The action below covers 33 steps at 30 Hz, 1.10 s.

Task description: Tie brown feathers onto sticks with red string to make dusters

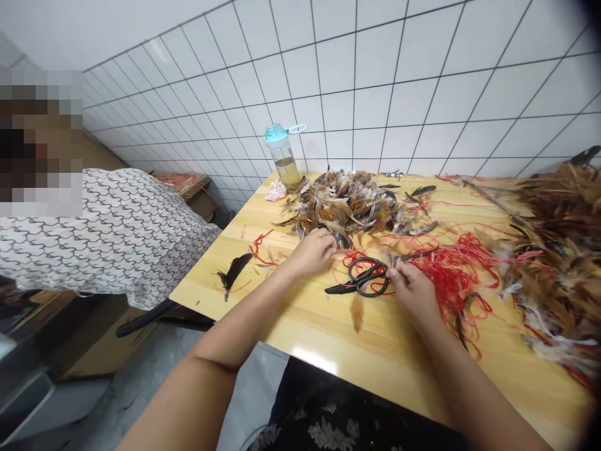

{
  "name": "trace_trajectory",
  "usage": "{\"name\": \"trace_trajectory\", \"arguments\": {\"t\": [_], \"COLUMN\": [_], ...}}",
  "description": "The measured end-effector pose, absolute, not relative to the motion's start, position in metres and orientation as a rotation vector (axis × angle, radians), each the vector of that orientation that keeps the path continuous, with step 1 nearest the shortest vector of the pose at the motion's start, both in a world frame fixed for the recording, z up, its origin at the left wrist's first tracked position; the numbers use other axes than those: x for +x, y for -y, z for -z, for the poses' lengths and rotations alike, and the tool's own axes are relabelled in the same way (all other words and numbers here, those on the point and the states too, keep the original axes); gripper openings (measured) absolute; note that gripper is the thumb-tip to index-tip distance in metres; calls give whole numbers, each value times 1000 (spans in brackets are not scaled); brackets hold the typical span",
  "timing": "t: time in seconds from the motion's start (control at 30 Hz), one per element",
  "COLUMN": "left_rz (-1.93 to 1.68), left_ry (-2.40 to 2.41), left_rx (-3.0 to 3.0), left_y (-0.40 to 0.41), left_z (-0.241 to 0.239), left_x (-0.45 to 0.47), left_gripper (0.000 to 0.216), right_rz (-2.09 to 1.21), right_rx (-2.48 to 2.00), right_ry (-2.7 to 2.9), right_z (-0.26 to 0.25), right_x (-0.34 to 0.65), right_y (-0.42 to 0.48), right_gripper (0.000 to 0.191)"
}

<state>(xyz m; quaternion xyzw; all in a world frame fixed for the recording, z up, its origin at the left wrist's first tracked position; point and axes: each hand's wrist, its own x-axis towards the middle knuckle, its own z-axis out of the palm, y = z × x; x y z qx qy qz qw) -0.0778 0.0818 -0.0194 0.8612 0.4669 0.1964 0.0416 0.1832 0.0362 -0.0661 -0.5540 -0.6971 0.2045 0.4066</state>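
Observation:
My left hand (313, 252) has its fingers curled at the near edge of a loose pile of brown and white feathers (347, 200). What its fingertips hold, if anything, is hidden. My right hand (413, 291) pinches a small blurred tuft of feathers (390, 258) between thumb and fingers. Black scissors (345, 289) lie on the table just left of that hand, their handles close to its fingertips. Beside it on the right spreads a tangle of red string (457, 269). One brown feather (357, 313) rests below the scissors.
A light wooden table (282, 313) stands against a tiled wall. On it are a water bottle (285, 156), a crumpled pink-white item (275, 190), a dark feather (235, 272) and a big feather heap (558, 250) at right. A person in a patterned top (126, 232) is at left.

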Motion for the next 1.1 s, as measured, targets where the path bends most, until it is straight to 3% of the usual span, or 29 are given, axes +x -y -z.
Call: {"name": "trace_trajectory", "arguments": {"t": [0.33,0.63,1.1], "left_rz": [-660,-686,-785], "left_ry": [-1969,-2489,-2478], "left_rx": [2862,2622,2092], "left_y": [-61,-36,-21], "left_z": [-27,-47,-49], "left_x": [-149,-215,-225], "left_gripper": [16,13,14], "right_rz": [-345,-311,-371], "right_rx": [-1684,-1724,-1325], "right_ry": [2065,2112,1893], "right_z": [63,61,65], "right_x": [176,177,185], "right_y": [-34,-35,-37], "right_gripper": [23,23,27]}}
